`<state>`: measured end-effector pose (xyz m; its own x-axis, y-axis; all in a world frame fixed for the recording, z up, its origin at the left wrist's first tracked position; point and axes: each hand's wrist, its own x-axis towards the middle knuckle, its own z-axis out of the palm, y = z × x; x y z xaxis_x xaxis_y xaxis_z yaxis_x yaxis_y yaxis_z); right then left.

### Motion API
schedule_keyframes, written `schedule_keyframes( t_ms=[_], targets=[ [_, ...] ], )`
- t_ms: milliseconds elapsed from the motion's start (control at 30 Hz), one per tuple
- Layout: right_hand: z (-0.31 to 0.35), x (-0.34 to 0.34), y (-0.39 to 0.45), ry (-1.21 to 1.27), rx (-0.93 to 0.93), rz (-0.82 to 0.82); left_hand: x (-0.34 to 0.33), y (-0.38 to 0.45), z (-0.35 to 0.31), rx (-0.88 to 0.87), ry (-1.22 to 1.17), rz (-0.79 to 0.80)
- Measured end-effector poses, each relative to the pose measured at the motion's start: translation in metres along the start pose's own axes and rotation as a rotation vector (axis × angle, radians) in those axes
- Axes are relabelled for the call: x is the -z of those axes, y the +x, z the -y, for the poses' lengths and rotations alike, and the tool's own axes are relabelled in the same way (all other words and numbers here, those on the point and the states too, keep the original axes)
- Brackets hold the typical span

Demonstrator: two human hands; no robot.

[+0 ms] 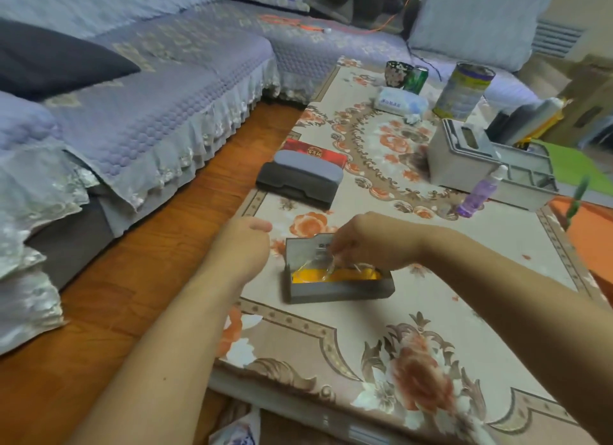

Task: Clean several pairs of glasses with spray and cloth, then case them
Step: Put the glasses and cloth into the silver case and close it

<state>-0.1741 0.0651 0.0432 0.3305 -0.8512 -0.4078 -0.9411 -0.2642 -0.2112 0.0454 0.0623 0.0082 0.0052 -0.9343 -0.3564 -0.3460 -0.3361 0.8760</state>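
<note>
- Holding clear glasses (321, 264) over the open case (338, 287), the right hand (368, 242) pinches them.
- The case runs left-right; the left hand (247, 245) waits beside it, fingers hidden.

Three glasses cases (338, 272), one spray bottle (477, 192)

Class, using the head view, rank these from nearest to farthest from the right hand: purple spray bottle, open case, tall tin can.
1. Open case: directly under the right hand.
2. Purple spray bottle: farther back, to the right.
3. Tall tin can: at the table's far end.
</note>
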Motion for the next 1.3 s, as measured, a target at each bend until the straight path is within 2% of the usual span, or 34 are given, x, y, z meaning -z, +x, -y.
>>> schedule_keyframes(
  t_ms=[67,133,367,500,567,600,700,767,833,900,1000,1133,1300],
  targets=[
    [0.001,-0.008,-0.003,-0.08,0.001,0.009,-0.007,0.0,0.006,0.053,-0.036,0.088],
    [0.001,-0.012,-0.009,-0.156,0.023,-0.023,-0.014,0.0,0.01,0.032,-0.006,0.134],
    [-0.013,-0.031,-0.001,-0.271,0.116,-0.083,-0.024,0.001,0.01,-0.02,0.058,0.139],
    [-0.013,-0.041,0.002,-0.23,0.035,-0.148,-0.026,0.001,0.01,-0.047,0.08,0.136],
    [-0.01,-0.045,-0.006,-0.155,0.009,-0.275,-0.027,0.0,0.01,-0.081,0.075,0.127],
    [-0.01,-0.047,-0.014,-0.055,-0.014,-0.399,-0.027,-0.002,0.01,-0.099,0.074,0.12],
    [-0.018,-0.047,-0.045,0.332,-0.248,-0.847,-0.026,-0.005,0.01,-0.173,0.136,0.106],
    [-0.029,-0.049,-0.063,0.442,-0.378,-0.957,-0.025,-0.013,0.009,-0.231,0.229,0.105],
    [-0.04,-0.056,-0.071,0.503,-0.433,-0.879,-0.025,-0.021,0.012,-0.265,0.299,0.125],
    [-0.046,-0.065,-0.074,0.526,-0.43,-0.723,-0.026,-0.026,0.017,-0.317,0.371,0.135],
    [-0.043,-0.068,-0.073,0.529,-0.333,-0.579,-0.03,-0.027,0.023,-0.383,0.459,0.138],
    [-0.035,-0.068,-0.06,0.6,-0.255,-0.401,-0.036,-0.025,0.023,-0.361,0.446,0.157],
    [-0.036,-0.075,-0.051,0.467,-0.224,-0.384,-0.037,-0.023,0.02,-0.341,0.494,0.206]
  ],
)
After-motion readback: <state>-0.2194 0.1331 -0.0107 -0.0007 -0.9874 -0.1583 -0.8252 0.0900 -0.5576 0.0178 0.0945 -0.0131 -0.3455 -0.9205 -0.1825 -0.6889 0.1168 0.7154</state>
